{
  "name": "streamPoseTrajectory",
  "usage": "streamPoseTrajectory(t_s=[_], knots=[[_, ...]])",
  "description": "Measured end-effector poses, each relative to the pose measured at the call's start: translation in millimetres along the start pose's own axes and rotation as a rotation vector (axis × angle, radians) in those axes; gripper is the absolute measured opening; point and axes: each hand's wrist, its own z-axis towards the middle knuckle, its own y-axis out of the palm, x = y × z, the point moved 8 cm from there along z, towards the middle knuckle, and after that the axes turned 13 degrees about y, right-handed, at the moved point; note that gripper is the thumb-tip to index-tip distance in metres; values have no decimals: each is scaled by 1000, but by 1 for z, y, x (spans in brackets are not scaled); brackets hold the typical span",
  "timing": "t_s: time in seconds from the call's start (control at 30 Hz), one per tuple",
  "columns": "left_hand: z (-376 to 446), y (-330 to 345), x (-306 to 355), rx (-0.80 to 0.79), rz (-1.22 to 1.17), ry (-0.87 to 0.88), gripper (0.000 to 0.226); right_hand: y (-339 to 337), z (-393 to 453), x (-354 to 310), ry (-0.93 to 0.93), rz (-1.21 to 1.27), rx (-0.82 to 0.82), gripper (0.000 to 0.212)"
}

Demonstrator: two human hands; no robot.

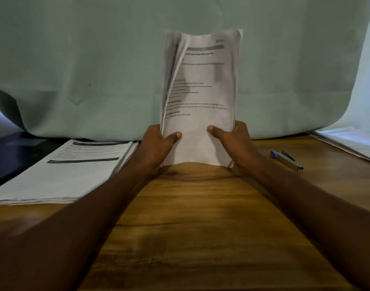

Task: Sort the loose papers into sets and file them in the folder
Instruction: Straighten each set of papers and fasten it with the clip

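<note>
A set of printed papers (201, 85) stands upright on its bottom edge on the wooden table (192, 217), in the middle of the view. My left hand (159, 141) grips its lower left side, thumb on the front sheet. My right hand (232, 139) grips the lower right side the same way. The sheets fan apart along the upper left edge. A thick stack of printed papers (62, 173) lies flat at the left. A dark folder (14, 154) lies under and behind that stack at the far left.
A blue and metal stapler (287, 159) lies on the table to the right of my right hand. More white papers (352, 143) lie at the far right edge. A pale green cloth (96, 70) hangs behind the table.
</note>
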Motion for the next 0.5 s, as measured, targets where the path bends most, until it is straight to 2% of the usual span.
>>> streamPoseTrajectory(t_s=[0.13,0.2,0.23,0.3,0.43,0.5], knots=[[0,1,-8,21,5,-29,47,1,0,3,-24,-44,39,40],[0,3,-12,-19,78,-66,44,0,4,8,34,-72,41,41],[-1,5,-14,-47,78,-98,50,-2,6,13,82,-62,33,40],[-1,7,-12,-67,-28,-106,49,-4,9,19,164,-6,-5,40],[13,-12,13,50,-309,-82,17,0,10,15,274,29,-204,43],[20,-24,12,124,-430,-86,20,4,7,19,323,-44,-310,47]])
